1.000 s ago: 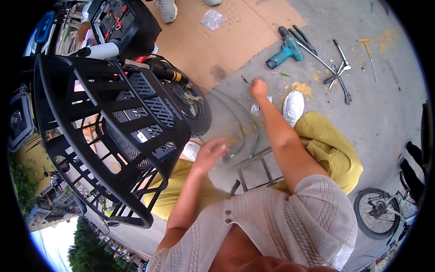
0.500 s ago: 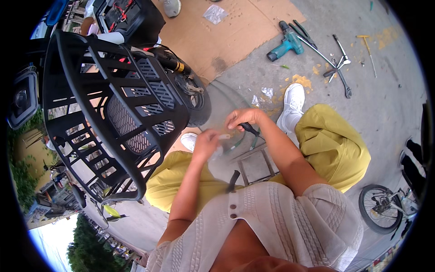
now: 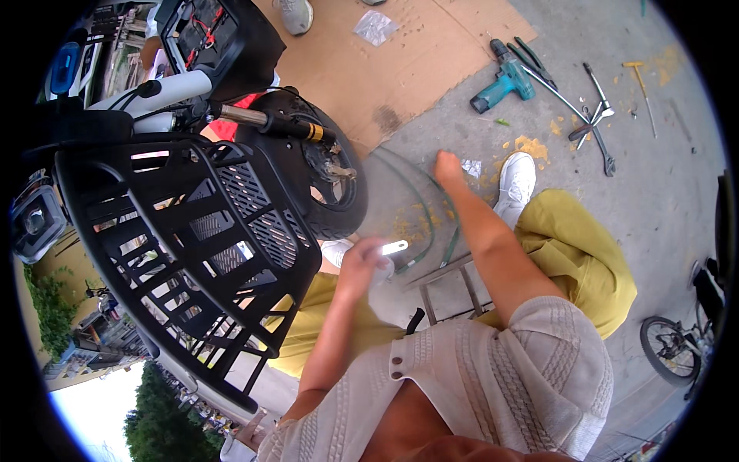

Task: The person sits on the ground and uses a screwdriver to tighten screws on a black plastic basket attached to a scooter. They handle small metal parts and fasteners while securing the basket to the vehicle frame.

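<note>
The left hand (image 3: 360,266) pinches a small, flat, shiny metal strip (image 3: 394,247) between its fingers, holding it above the concrete floor (image 3: 662,208), just beside the black scooter wheel (image 3: 323,173). The strip glints bright white. The right hand (image 3: 448,165) reaches down to the floor near a white shoe (image 3: 517,181); its fingers look curled together, though I cannot tell whether they grip anything. A black basket (image 3: 177,254) crowds the left side. A teal drill (image 3: 504,81) and loose hand tools (image 3: 593,115) lie farther off, beside cardboard (image 3: 400,61).

Black basket (image 3: 192,254), teal drill (image 3: 500,83), yellow trousers (image 3: 573,258), white shoe (image 3: 516,181)
</note>
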The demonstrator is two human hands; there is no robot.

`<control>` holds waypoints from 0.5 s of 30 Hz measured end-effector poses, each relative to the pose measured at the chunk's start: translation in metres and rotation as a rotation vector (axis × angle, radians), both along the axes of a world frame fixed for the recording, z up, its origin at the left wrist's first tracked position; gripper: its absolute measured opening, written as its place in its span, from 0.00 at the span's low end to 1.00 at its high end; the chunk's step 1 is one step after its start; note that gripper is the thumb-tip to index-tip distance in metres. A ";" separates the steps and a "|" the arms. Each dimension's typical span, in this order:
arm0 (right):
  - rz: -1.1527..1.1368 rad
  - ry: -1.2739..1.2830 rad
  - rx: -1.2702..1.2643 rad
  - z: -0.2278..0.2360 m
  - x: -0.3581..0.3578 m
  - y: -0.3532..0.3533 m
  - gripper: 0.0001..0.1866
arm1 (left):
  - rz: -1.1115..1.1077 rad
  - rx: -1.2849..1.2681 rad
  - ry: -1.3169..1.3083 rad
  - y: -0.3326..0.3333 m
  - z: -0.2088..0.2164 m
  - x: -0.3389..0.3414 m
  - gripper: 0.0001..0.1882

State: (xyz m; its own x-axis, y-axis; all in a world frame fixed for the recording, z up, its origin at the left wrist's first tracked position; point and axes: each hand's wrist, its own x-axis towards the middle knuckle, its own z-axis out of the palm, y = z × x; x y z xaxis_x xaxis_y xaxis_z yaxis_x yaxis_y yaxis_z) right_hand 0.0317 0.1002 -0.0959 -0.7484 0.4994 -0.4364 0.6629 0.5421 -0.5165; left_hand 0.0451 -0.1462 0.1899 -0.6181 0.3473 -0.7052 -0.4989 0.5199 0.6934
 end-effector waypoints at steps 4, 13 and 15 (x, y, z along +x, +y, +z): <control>-0.045 0.033 -0.064 0.009 -0.025 -0.012 0.06 | 0.014 0.071 -0.086 0.006 0.010 0.000 0.10; 0.044 -0.071 -0.030 0.032 -0.036 -0.029 0.08 | 0.203 0.284 -0.254 0.012 0.024 0.003 0.08; 0.063 -0.073 -0.032 0.024 -0.035 -0.024 0.08 | 0.251 0.317 -0.281 0.018 0.031 0.000 0.08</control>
